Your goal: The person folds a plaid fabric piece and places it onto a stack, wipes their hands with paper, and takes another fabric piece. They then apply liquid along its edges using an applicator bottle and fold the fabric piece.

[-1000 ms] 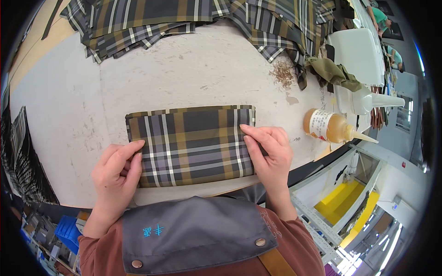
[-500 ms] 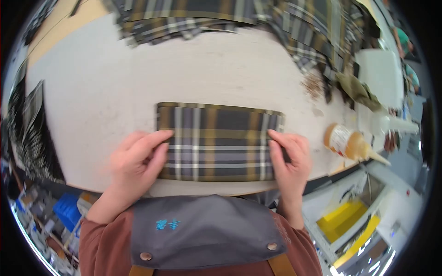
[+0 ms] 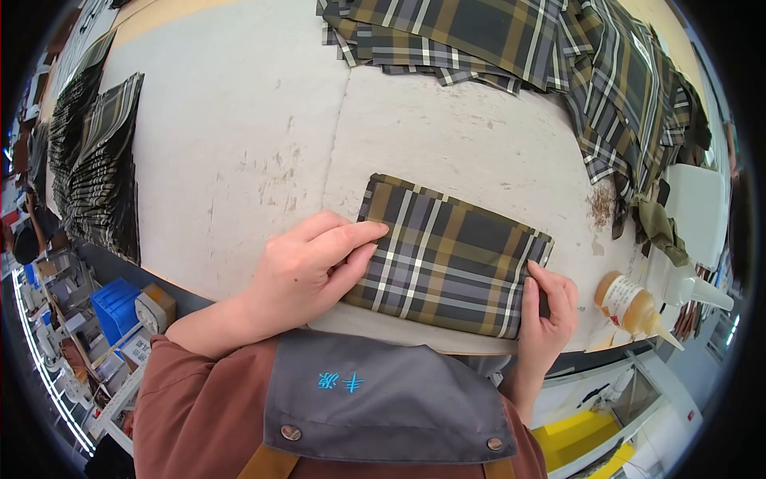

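A folded piece of plaid fabric (image 3: 447,259), dark with brown, grey and white stripes, lies tilted on the worktable before me. My left hand (image 3: 323,259) pinches its left edge between thumb and forefinger. At the opposite edge, my right hand (image 3: 549,299) grips the cloth in the same way, and the fabric puckers slightly there. A hem-like fold runs along the far edge.
Stacked plaid panels (image 3: 471,40) spread over the far side of the table (image 3: 231,104). A tall pile of folded plaid pieces (image 3: 104,176) stands at the left edge. To the right are a glue bottle (image 3: 626,303), an olive cloth (image 3: 662,231) and a white container (image 3: 692,211).
The view has swung left, so the table's contents appear further right. Between my hands the fabric has gone from nearly level to slanting down at the right. Both hands keep their hold.
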The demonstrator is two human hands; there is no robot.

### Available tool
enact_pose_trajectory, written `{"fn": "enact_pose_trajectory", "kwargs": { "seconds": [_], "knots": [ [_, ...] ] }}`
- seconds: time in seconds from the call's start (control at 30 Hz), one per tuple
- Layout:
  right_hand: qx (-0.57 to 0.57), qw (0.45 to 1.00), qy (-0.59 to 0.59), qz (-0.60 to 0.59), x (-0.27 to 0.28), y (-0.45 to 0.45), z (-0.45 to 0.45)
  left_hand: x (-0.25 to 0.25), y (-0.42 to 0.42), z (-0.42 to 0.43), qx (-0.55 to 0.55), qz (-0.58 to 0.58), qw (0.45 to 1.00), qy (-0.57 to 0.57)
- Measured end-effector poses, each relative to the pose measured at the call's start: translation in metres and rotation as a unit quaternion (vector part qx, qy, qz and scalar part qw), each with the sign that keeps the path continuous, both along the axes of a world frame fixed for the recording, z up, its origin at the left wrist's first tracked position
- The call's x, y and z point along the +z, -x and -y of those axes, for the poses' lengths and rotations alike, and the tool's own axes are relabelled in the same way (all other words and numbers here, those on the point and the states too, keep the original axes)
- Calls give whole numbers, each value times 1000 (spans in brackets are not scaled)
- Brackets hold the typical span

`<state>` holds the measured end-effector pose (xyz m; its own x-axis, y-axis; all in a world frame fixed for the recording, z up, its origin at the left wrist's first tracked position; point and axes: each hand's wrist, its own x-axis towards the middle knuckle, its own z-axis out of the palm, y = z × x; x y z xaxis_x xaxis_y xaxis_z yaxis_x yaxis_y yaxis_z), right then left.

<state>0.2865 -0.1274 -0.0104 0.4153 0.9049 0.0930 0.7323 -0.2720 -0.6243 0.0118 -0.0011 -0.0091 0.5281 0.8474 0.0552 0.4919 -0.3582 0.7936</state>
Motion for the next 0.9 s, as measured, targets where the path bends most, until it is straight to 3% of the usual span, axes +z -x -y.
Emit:
{"fn": "enact_pose_trajectory", "kwargs": {
  "seconds": [0.5, 0.9],
  "knots": [
    [-16, 1000, -15, -10, -1, 0, 0, 2, -1, 1, -6, -22, 999, 26],
    [11, 1000, -2, 9, 4, -12, -1, 18, -4, -13, -100, -139, 978, -121]
  ]
}}
